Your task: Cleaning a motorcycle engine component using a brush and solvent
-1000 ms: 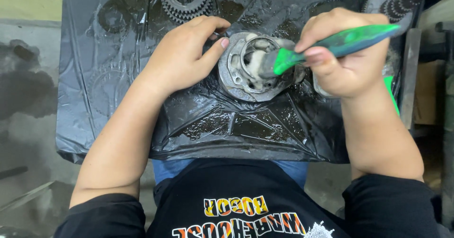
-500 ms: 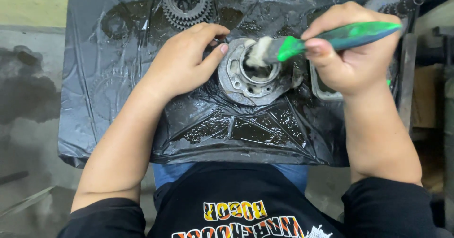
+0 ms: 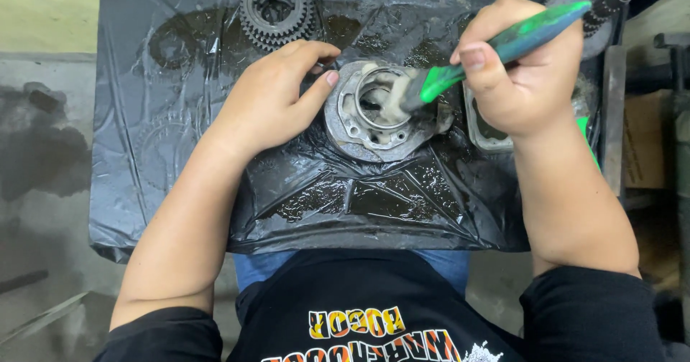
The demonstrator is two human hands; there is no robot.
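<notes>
A sheet of black plastic (image 3: 180,153) is covering the tabletop, glistening with oily wet patches, and everything the person is working on is lying on it. Toward its far edge a dark stacked gear (image 3: 277,10) is sitting on its side face, well apart from the work. At the sheet's middle, a round grey metal housing (image 3: 352,128) with a bolt-hole flange and an open bore is resting flat, and just beside it on the right a small rectangular tin (image 3: 481,132) is partly hiding under the right wrist.

The left hand (image 3: 269,99) is lying on the sheet against the housing's left rim, its fingers together and its thumb pressing on the flange edge, steadying the part rather than gripping it. The right hand (image 3: 521,74) is holding a green-handled brush (image 3: 503,46), fingers clamped round the handle, and the pale bristles (image 3: 395,96) are reaching down into the bore.

The step in hand looks to be scrubbing the inside of the housing clean, with the flange itself already looking wet. The next move is likely calling for working the bristles round the inner wall and into the bolt holes, while the left hand is keeping the part from sliding on the slick plastic; turning the housing a little would bring the near side of the bore within reach.
</notes>
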